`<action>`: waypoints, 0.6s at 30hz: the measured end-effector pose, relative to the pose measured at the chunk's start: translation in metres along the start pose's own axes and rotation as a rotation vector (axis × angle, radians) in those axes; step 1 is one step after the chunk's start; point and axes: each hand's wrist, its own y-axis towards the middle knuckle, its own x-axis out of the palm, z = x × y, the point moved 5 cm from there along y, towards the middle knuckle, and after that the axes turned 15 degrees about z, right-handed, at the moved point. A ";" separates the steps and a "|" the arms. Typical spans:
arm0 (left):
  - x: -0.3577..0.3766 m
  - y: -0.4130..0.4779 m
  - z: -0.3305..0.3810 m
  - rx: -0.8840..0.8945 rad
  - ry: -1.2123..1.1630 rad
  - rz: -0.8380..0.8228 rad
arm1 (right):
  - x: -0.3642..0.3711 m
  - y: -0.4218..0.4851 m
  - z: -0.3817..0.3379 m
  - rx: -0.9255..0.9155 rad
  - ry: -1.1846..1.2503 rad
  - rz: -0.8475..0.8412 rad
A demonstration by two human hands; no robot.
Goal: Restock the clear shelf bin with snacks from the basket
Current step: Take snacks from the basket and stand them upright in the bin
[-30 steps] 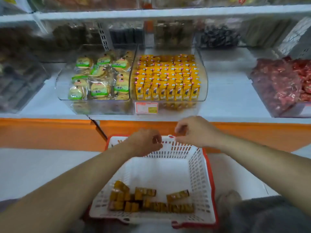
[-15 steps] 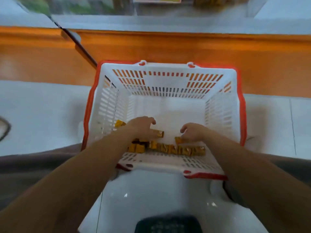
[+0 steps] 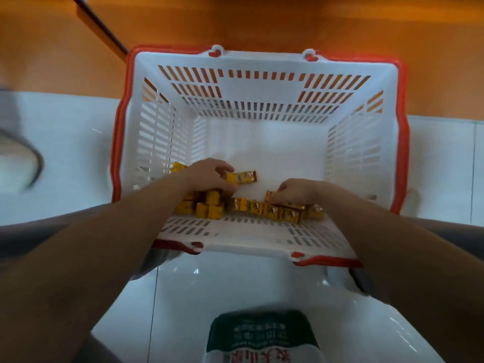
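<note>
The white basket (image 3: 256, 93) with its red rim surrounds both your hands. The heap of yellow snack packets (image 3: 209, 209) lies on its floor against the near wall, just beneath your wrists. Your left hand (image 3: 209, 175) curls round a loose packet (image 3: 242, 177). Your right hand (image 3: 296, 191) pinches the end of a second packet (image 3: 271, 197) at its fingertips.

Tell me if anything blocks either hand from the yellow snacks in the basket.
Nothing visible does. The left hand and right hand each pinch snack packs inside the basket; the shelf bin is out of view.
</note>
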 end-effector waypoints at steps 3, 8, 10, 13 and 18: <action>0.012 0.003 0.006 -0.030 -0.005 0.141 | 0.000 -0.002 -0.001 -0.013 0.009 -0.040; 0.022 0.008 0.019 0.073 0.201 0.030 | 0.000 -0.001 -0.001 -0.013 -0.001 -0.042; 0.023 0.008 0.018 0.078 0.164 -0.005 | -0.001 -0.001 0.001 0.012 0.038 -0.054; 0.026 0.009 0.019 0.112 0.181 0.020 | 0.000 -0.004 -0.002 0.035 0.103 -0.105; 0.033 0.009 0.024 0.131 0.224 0.016 | -0.003 -0.011 -0.003 0.031 0.094 -0.136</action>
